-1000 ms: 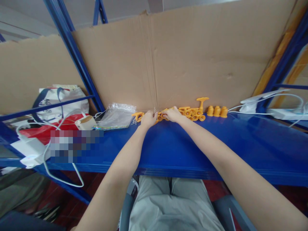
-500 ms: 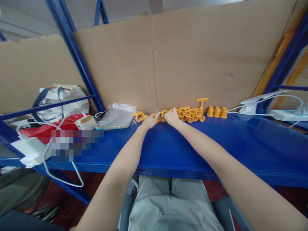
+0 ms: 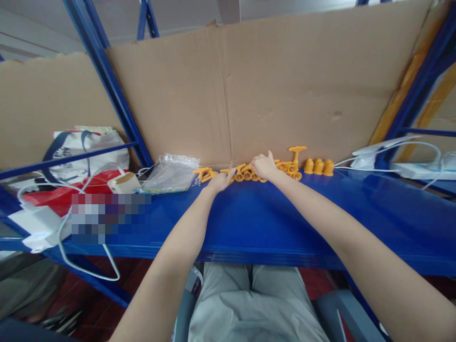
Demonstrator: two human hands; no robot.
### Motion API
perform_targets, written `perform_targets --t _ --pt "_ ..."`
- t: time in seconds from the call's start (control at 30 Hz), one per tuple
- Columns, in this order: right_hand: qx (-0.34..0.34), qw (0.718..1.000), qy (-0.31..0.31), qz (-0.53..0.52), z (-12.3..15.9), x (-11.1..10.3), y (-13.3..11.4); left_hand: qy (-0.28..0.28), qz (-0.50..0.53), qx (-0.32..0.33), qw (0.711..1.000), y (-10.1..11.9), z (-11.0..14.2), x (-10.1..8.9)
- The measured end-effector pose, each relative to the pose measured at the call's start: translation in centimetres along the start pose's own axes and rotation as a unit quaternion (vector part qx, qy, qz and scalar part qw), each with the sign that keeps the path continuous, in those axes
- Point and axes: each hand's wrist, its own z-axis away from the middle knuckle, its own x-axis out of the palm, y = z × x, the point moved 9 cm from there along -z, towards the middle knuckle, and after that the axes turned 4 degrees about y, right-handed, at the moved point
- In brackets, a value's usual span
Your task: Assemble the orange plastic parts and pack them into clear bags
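Along the back of the blue shelf lies a row of yellow plastic pieces with T-shaped handles and round cup ends. My left hand rests low against the left part of the row, thumb stretched out and the other fingers mostly hidden. Over the middle of the row, my right hand touches the pieces with its thumb raised apart from the fingers; it looks open. One yellow T-handled piece stands upright at the right end. Small metal screws or springs, too small to tell which, lie left of my left hand.
Several yellow cups stand to the right on the blue shelf. A clear plastic bag lies left. Farther left are white cables, a red bag and a white tote bag. A cardboard panel closes off the back.
My right hand has moved right along the row and its thumb now points up, uncovering more cup ends between my hands. My left hand stays in nearly the same place.
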Motion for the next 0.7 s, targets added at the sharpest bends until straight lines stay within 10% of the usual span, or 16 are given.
perform_targets --t 0.27,0.7 --pt "0.136 0.989 0.050 -0.018 3.4 -2.8 10.6 -0.026 -0.032 -0.005 0.999 -0.3 -0.1 0.6" --pt "0.399 0.913 0.040 -0.074 13.5 1.5 22.6 -0.053 -0.030 0.021 0.998 0.0 0.1 1.1"
